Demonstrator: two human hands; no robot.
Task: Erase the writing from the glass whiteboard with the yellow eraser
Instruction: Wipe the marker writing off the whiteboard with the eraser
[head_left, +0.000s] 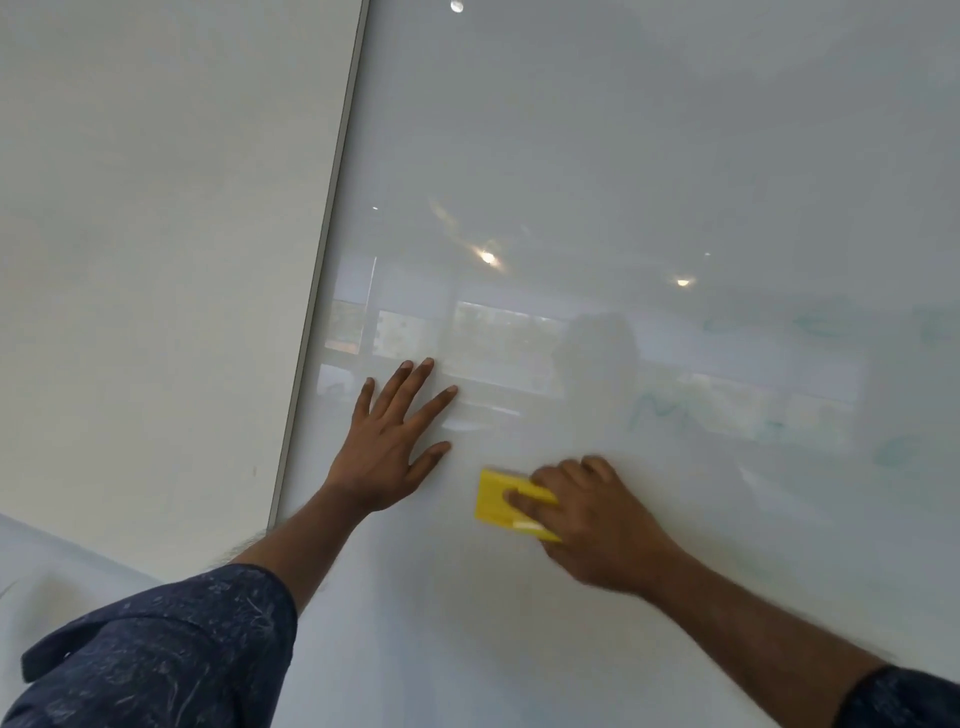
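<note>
Nearest: two dark blue sleeves (171, 654), one per forearm. Right hand (587, 514) grips the yellow eraser (496, 499), thumb across its face and fingers curled over the top edge. The pad sits flat on the glass whiteboard (571, 156), low on the board and just right of the left hand (392, 447). That hand holds nothing: fingers straight and spread, palm pressed on the glass near the frame edge (332, 249). Risks: the faint teal writing (670, 410) lies right of and above the eraser, so a stroke that stops short leaves it. The marks are pale and window reflections (498, 332) overlay them, so missed patches are easy to overlook. Light or uneven pressure likely smears ink into haze instead of lifting it. The grip covers only one end of the eraser, so on slick glass it could pivot or slip out in a fast stroke. The braced palm may leave prints, and a sleeve brushing the board could drag ink. Counts: two hands, one eraser, one board, one frame edge in view, one plain wall (156, 208) left of it. Teal patches number at least four, blur makes that uncertain. Three bright lamp reflections (487, 256).
</note>
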